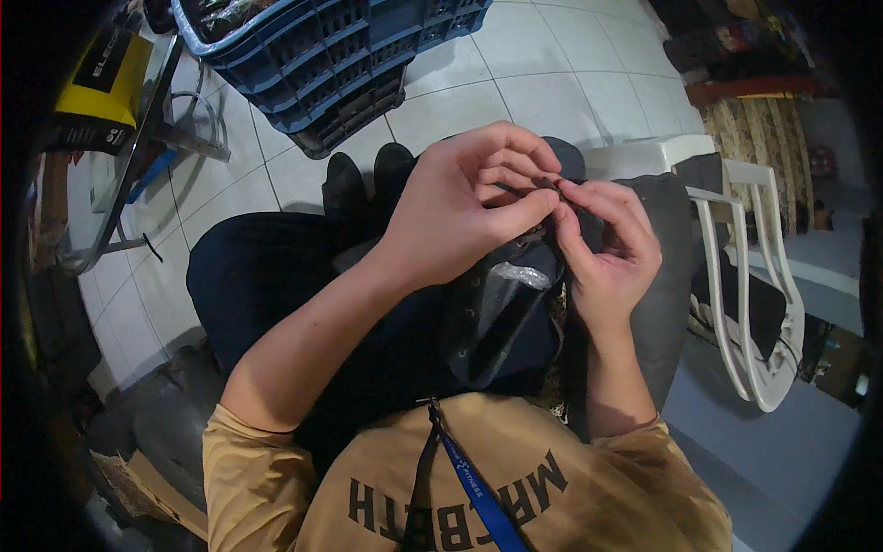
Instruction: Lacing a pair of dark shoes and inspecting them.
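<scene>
From my remote view, left to right: yellow-and-black package (101, 101) at the far side, blue crate (340, 55) on the floor beyond. Left hand (464, 198) pinches a small dark piece (549, 185) at its fingertips, above the lap; clear plastic wrap (485, 313) lies below. Piece sits right of the left palm, between both hands, at each one's fingertips. Long axis seems slanted, away-left to near-right; fingers mask its ends, pointing direction unclear. Right hand (612, 248) nips it too, thumb against forefinger. White chair (768, 276) farthest right.
</scene>
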A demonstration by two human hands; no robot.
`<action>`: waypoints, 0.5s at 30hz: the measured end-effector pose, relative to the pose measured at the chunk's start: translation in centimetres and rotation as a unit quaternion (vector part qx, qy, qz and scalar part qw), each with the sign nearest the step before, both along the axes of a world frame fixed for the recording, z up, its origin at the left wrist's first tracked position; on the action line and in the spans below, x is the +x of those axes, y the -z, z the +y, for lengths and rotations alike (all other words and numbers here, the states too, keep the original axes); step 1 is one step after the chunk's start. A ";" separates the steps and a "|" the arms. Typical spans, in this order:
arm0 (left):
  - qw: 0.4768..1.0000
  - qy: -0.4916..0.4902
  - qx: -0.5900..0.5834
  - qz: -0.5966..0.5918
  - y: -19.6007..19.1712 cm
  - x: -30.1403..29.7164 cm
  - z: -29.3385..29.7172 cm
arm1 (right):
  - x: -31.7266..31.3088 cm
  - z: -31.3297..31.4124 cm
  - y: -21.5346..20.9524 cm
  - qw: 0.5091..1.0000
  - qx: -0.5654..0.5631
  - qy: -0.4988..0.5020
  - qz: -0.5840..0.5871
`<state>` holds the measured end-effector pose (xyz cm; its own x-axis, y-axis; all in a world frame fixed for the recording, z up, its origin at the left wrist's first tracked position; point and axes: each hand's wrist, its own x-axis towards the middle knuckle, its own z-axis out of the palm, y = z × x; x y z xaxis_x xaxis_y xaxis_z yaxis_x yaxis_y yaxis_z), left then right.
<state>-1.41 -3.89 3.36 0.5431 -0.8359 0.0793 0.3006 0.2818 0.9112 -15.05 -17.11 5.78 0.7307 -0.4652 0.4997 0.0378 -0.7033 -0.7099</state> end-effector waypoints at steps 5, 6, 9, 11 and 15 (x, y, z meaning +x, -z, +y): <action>1.000 -0.003 -0.008 -0.011 -0.1 0.0 -0.1 | 0.0 0.1 -0.2 0.998 0.064 0.008 0.003; 1.000 -0.001 -0.006 -0.019 0.0 0.0 -0.2 | 0.0 0.0 -0.1 0.997 0.072 0.005 0.000; 0.997 -0.027 0.028 -0.066 -0.3 -0.1 0.1 | -0.2 0.0 0.1 0.996 0.087 -0.001 -0.003; 0.980 -0.072 0.056 -0.176 0.2 0.3 0.3 | -0.4 0.0 0.2 0.996 0.089 0.000 -0.003; 0.960 -0.079 0.138 -0.229 -0.8 0.3 0.7 | -0.6 0.2 0.6 0.998 0.056 0.008 -0.019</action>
